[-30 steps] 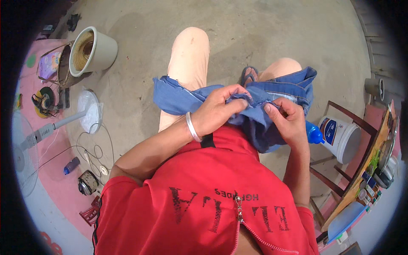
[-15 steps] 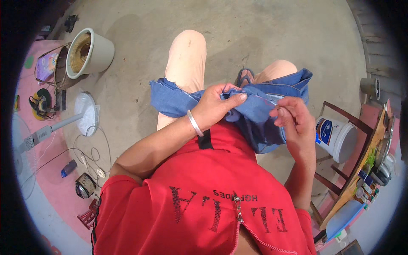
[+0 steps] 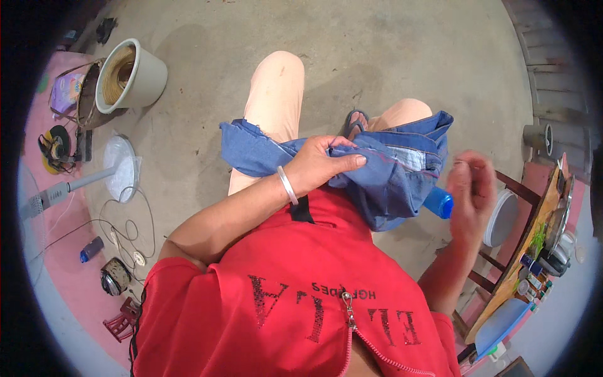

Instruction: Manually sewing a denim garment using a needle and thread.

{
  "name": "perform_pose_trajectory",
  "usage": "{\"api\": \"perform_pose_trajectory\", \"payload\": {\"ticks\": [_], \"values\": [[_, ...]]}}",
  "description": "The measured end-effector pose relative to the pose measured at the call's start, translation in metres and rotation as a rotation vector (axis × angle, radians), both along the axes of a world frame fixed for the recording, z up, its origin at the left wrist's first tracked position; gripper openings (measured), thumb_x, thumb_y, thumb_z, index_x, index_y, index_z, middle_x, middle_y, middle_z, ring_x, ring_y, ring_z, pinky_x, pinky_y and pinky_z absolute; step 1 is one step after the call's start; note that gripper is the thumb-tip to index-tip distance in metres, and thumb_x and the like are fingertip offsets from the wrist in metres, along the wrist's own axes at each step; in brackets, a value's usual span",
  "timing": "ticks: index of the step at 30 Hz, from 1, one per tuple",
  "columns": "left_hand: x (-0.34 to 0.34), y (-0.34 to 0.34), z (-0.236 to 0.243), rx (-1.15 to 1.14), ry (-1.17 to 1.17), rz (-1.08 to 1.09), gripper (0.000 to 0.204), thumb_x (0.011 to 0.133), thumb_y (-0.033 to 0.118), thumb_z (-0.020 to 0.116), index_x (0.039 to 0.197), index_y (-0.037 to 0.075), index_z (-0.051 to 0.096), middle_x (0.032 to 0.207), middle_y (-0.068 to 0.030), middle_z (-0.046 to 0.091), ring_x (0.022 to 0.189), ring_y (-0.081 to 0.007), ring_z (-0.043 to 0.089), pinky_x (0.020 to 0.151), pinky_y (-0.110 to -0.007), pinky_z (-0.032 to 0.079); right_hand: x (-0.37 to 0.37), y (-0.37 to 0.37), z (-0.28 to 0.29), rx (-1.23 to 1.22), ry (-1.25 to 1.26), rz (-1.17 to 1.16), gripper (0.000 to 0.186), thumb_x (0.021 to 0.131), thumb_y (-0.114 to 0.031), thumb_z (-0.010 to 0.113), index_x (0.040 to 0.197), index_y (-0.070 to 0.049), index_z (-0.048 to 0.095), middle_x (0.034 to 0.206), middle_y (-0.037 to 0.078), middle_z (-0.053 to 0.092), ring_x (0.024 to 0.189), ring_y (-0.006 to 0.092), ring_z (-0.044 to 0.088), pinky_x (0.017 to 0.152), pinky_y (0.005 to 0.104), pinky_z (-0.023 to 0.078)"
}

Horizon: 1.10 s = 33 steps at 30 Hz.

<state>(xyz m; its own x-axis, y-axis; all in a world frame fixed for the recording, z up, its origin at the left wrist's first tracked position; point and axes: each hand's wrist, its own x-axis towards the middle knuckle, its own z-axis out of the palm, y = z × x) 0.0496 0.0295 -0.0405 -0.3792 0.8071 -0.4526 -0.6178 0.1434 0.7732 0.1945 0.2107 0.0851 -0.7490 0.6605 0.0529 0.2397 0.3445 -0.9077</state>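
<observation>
The blue denim garment (image 3: 377, 176) is thick, woven cloth with pale stitching along its seams, and it lies bunched in soft folds across the person's lap, over the knees in light peach trousers (image 3: 273, 94). The left hand (image 3: 323, 164), with a thin silver bangle (image 3: 287, 185) on the wrist, is curled over the cloth and pinches a fold between thumb and fingers. The right hand (image 3: 470, 188) is raised beside the garment, apart from it; it is blurred, the fingers loosely bent together, and I cannot tell if it holds something. A blue bottle cap (image 3: 438, 203) shows just below the cloth.
</observation>
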Motion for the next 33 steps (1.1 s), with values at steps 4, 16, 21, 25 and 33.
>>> {"api": "perform_pose_trajectory", "payload": {"ticks": [4,16,21,25,33], "values": [[0.002,0.0,-0.001,0.011,-0.006,0.042,0.024,0.081,0.019,0.076,0.098,0.004,0.067,0.086,0.0026,0.064,0.078,-0.0046,0.056,0.071,-0.02,0.047,0.007,0.01,0.024,0.074,0.073,-0.111,0.011,0.094,-0.01,0.057,0.102,-0.002,0.056,0.075,-0.002,0.052,0.064,0.004,0.045,0.056,0.0182,0.036],[0.003,-0.001,-0.006,-0.074,0.007,0.025,0.024,0.086,0.02,0.07,0.102,0.002,0.068,0.089,0.0014,0.065,0.082,-0.0052,0.057,0.076,-0.021,0.047,0.031,0.051,0.013,0.323,0.071,-0.288,0.014,0.095,-0.01,0.055,0.106,-0.002,0.056,0.076,-0.002,0.053,0.068,0.0047,0.045,0.059,0.0199,0.038],[0.001,-0.003,-0.003,0.047,0.048,0.058,0.023,0.088,0.019,0.068,0.105,0.003,0.065,0.092,0.0014,0.063,0.083,-0.0049,0.057,0.076,-0.021,0.047,0.006,-0.009,-0.021,0.034,-0.121,-0.049,0.013,0.092,-0.005,0.055,0.104,-0.005,0.058,0.084,0.001,0.055,0.075,0.0082,0.052,0.064,0.0223,0.042],[-0.002,-0.008,0.005,0.007,0.03,0.055,0.022,0.088,0.018,0.067,0.103,0.003,0.064,0.094,0.0012,0.062,0.084,-0.0044,0.056,0.075,-0.021,0.047,-0.019,-0.028,-0.029,0.265,-0.276,0.303,0.012,0.083,-0.004,0.06,0.095,-0.006,0.061,0.088,0.009,0.058,0.081,0.0208,0.058,0.069,0.0319,0.046],[-0.001,-0.007,0.005,-0.046,0.089,0.026,0.026,0.08,0.019,0.076,0.097,0.002,0.066,0.079,0.0031,0.063,0.073,-0.0028,0.053,0.065,-0.02,0.046,-0.029,-0.033,-0.029,0.602,-0.245,0.38,0.011,0.077,-0.005,0.065,0.087,-0.006,0.063,0.082,0.011,0.057,0.08,0.032,0.056,0.07,0.0405,0.045]]}}
